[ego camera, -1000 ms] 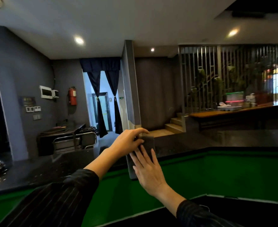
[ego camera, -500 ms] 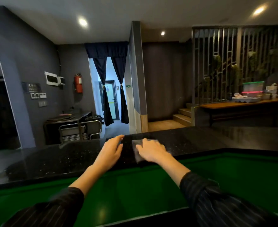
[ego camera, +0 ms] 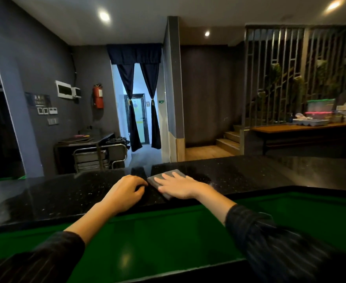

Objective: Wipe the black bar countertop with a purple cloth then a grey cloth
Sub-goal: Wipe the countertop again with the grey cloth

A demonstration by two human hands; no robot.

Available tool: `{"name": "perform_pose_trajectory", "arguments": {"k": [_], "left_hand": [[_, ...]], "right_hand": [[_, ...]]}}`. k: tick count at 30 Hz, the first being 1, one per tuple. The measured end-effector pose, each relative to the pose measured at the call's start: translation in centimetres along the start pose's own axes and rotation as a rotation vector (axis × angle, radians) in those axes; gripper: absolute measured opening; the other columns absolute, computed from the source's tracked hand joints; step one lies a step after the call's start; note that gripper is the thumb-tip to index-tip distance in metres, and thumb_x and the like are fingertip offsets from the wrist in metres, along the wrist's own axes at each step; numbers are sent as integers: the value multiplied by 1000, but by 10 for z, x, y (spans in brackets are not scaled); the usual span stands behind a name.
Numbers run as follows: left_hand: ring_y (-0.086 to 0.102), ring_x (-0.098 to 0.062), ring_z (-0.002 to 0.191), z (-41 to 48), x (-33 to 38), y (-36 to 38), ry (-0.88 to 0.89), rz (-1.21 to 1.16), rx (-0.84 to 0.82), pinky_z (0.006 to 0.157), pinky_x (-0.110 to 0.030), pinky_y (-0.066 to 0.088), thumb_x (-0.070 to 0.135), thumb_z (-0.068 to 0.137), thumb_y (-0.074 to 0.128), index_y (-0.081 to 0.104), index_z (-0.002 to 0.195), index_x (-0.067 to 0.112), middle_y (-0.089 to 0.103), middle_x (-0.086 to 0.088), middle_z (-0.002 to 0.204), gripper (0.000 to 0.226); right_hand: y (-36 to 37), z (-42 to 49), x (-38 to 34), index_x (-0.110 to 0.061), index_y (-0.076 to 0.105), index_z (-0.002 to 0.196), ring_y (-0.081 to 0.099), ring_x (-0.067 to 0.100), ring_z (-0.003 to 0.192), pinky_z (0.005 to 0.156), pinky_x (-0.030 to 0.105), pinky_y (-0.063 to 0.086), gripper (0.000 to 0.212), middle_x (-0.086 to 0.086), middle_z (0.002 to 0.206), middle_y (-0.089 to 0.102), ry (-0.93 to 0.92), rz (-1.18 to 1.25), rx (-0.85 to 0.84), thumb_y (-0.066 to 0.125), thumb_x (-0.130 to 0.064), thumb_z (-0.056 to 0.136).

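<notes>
the right fingers [ego camera: 168, 178] are lying straight and a little spread, pressing the grey cloth [ego camera: 169, 173] flat on the black bar countertop [ego camera: 239, 172], close to its front edge. the left fingers [ego camera: 140, 185] are curling loosely just beside the cloth's left corner, holding nothing. no purple cloth is showing, so i am judging this as the grey-cloth pass. next, the right hand [ego camera: 180, 187] is needing steady flat pressure for sliding the cloth along, with the left hand [ego camera: 127, 188] keeping clear.

We record the cloth [ego camera: 154, 180] lying on the countertop [ego camera: 249, 174] near its front edge, the right hand [ego camera: 181, 187] flat upon it, and the left hand [ego camera: 127, 189] just beside it, leftward.
</notes>
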State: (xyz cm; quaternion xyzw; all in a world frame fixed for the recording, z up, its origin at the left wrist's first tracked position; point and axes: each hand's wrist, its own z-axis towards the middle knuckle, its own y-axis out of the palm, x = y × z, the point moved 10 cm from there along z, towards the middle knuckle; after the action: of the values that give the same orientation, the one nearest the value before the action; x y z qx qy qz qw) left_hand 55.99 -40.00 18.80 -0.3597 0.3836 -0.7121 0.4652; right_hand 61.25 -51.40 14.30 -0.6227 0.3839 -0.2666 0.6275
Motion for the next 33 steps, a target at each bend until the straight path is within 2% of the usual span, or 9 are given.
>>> {"name": "perform_pose_trajectory", "arguments": {"k": [4,7,9,11,14,17,21,27,33], "left_hand": [[61,-16,109,-4,-3,3,-32,18,-3,95,-33,48,26,90,46,69,111,22,70,2,115,31],[63,-21,106,-3,0,4,-53,59,13,89,-35,50,29,89,42,69,108,21,71,0,113,34],[63,-20,108,-3,2,4,-62,71,18,90,-32,48,25,91,44,68,113,21,69,1,118,33],[63,-20,108,-4,1,3,-70,84,19,90,-31,47,23,91,44,68,115,21,68,2,120,34],[66,-23,98,-4,-2,1,-85,91,10,85,-32,49,25,87,45,67,116,25,71,-4,113,37],[67,-25,92,-7,-7,2,-116,94,-13,82,-34,50,29,81,42,67,115,27,73,-8,105,42],[69,-22,87,-6,-11,4,-136,78,-27,82,-33,53,34,72,34,67,115,31,74,-6,102,54],[69,-20,81,-4,-11,7,-140,70,-21,79,-36,56,35,74,34,66,116,31,74,-3,104,52],[62,-15,61,-3,-9,3,-148,87,9,63,-26,49,25,83,46,68,112,29,76,-4,90,37]], "right_hand": [[-17,5,77,-29,23,153,5,35,149,118,54,6,57,5,164,8,185,50,-62,38,-36,99],[-27,38,103,-17,46,130,23,36,144,116,50,20,54,18,158,23,326,127,-91,49,-44,83],[-27,64,99,-16,30,143,19,43,144,113,61,19,73,18,159,17,406,101,-31,49,-52,82],[-25,80,69,-24,18,153,7,47,146,113,68,10,74,14,163,7,420,63,44,39,-60,91],[-19,96,7,-29,15,156,-2,43,148,111,69,3,68,8,164,0,302,51,72,21,-64,97],[-4,108,-25,-38,12,154,-5,38,149,111,68,-2,64,1,165,-1,156,40,-4,21,-62,95],[2,112,6,-47,10,151,-2,33,150,111,70,1,75,-4,165,3,76,3,-50,28,-69,81],[-16,104,79,-49,11,151,-5,37,149,114,66,-4,54,-1,165,-3,244,66,-20,24,-53,99],[-16,129,39,-43,12,153,-2,40,149,113,67,1,58,4,165,0,311,38,24,22,-59,98]]}}
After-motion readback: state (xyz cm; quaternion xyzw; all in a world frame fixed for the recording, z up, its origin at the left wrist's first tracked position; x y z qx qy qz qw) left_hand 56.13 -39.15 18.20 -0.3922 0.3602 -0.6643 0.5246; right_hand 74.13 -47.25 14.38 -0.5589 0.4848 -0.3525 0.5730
